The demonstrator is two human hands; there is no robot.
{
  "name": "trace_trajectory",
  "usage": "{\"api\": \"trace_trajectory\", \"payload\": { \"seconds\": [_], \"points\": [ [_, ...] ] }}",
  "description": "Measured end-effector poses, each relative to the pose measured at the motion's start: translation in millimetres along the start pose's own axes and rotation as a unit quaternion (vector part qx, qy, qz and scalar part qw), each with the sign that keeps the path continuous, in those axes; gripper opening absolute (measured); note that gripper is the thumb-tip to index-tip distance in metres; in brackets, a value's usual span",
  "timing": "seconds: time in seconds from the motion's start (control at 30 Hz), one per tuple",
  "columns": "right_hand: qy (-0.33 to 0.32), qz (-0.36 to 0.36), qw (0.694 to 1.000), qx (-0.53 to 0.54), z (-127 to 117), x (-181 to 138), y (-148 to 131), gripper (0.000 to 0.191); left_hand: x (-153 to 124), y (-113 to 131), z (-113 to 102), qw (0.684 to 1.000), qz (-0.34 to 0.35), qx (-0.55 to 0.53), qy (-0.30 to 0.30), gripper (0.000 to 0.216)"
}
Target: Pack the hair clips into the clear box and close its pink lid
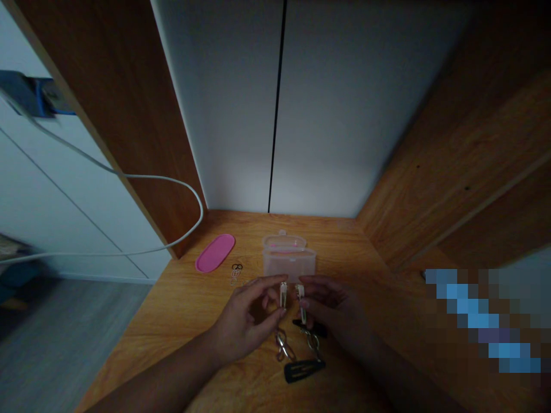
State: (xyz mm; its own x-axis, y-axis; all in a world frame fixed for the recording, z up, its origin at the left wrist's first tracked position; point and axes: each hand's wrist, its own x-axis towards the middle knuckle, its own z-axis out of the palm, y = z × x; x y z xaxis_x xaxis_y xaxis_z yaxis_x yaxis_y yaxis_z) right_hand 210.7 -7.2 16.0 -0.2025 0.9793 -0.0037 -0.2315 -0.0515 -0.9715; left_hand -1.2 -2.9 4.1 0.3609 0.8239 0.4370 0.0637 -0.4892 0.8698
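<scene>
Head view: left hand point(246, 314) pinches one clip point(283, 295), right hand point(338, 312) a second clip point(301, 291); light end pressure should steady both.

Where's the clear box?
In the head view, the clear box sits just below centre on the wooden tabletop, beyond the left hand and right hand, right of the pink tray.

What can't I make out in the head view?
Head view:
Pale clip in left hand: detail too small.
Upper black clip: partly covered by the right hand.
Box: contents unclear through its cloudy wall.
Loops: too small and blurred to count.
Cable: cut off by the left edge.
Lower right: masked by pixelated patch.
</scene>
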Motion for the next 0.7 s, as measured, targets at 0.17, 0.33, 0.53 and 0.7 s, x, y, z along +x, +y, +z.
{"api": "trace_trajectory", "payload": {
  "seconds": [0.17,0.33,0.53,0.7],
  "points": [
    [-0.015,0.003,1.0,-0.017,0.4,0.1,3.3,0.024,1.3,-1.9,-2.5,1.0,0.004,0.023,-0.018,0.048],
    [-0.017,0.006,1.0,0.011,-2.9,-0.7,8.9,0.045,1.4,-6.9,-3.7,0.999,0.002,0.034,-0.012,0.052],
    [-0.029,0.024,0.999,-0.014,-0.7,-3.4,8.0,0.062,1.6,-5.8,-4.5,0.999,0.01,0.049,-0.009,0.053],
    [-0.021,0.022,0.998,-0.048,1.0,-3.6,5.9,0.059,3.7,-2.6,-5.8,0.999,0.022,0.05,-0.003,0.056]
  ]
}}
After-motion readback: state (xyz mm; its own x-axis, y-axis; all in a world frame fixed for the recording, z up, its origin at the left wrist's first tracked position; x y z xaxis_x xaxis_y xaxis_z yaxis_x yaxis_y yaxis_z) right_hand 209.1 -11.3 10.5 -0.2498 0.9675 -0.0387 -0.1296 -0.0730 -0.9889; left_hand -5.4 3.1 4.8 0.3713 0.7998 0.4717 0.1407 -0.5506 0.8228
